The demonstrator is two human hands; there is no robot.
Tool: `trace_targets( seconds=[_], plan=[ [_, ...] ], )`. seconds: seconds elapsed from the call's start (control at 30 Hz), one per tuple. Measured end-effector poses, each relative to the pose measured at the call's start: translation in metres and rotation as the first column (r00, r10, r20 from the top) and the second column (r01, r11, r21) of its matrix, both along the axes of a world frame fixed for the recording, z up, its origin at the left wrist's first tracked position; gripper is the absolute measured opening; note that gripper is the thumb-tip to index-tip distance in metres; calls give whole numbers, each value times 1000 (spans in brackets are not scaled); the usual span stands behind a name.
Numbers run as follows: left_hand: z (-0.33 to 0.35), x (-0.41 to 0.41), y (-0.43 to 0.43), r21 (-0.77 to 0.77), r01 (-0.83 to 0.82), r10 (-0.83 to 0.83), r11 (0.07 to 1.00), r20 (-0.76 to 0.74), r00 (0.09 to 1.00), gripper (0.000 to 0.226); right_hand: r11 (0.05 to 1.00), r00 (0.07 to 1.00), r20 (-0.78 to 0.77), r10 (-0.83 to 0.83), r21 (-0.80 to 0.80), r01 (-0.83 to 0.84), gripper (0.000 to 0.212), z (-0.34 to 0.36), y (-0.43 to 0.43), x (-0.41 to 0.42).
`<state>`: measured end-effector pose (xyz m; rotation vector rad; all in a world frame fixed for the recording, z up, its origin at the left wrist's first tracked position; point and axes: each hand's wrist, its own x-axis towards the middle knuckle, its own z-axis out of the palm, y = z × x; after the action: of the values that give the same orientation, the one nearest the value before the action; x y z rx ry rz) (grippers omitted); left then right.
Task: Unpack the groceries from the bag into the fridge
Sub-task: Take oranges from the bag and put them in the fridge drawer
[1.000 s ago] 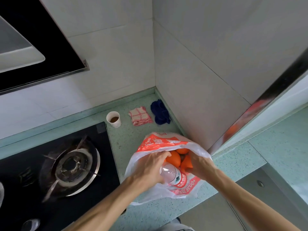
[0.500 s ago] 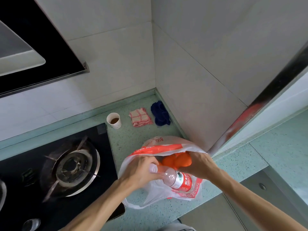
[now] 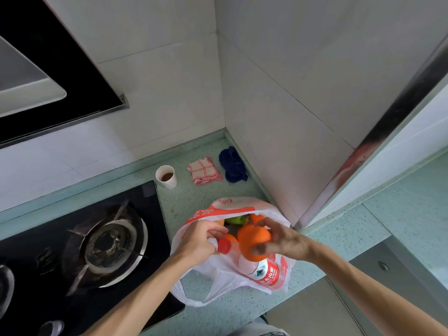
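Note:
A white plastic bag (image 3: 218,282) with red print lies open on the green counter (image 3: 242,309). My right hand (image 3: 286,241) grips an orange (image 3: 253,241) and holds it just above the bag's mouth. My left hand (image 3: 196,241) pinches the bag's left rim. Right beside it is the red cap of a water bottle (image 3: 264,272) that lies in the bag with its red label showing. More orange fruit (image 3: 230,237) and a green item (image 3: 236,219) sit deeper in the bag, partly hidden.
A black gas hob (image 3: 104,241) fills the counter to the left of the bag. Behind the bag stand a paper cup (image 3: 166,177), a red checked cloth (image 3: 204,171) and a blue cloth (image 3: 232,167). The tiled wall corner is close on the right.
My right hand has lifted the orange out of the bag's mouth. The bottle has slid lower in the bag and its cap now shows beside my left hand.

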<state>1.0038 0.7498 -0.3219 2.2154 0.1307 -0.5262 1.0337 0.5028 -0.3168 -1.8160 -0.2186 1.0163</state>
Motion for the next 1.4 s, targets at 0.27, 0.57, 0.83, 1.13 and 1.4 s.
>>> trace_targets(
  seconds=[0.27,0.57,0.83,1.13,1.4],
  plan=[
    [16,-6,-34,202,288,-297,936,17,955,53,982,983,3,-183,40,183,94,-12,-25,2],
    [22,-8,-52,218,349,-391,911,193,900,34,949,944,98,-314,53,310,72,7,-42,-24],
    [42,-22,-41,-346,298,-198,890,296,934,33,730,727,90,-680,174,661,64,23,-50,-114],
    [83,-57,-61,-651,192,-73,734,205,976,38,51,124,-150,-981,416,908,67,21,-33,-260],
    [89,-133,-120,-695,283,-329,661,71,942,32,-231,-161,-191,-968,440,868,78,48,-28,-380]
  ],
)
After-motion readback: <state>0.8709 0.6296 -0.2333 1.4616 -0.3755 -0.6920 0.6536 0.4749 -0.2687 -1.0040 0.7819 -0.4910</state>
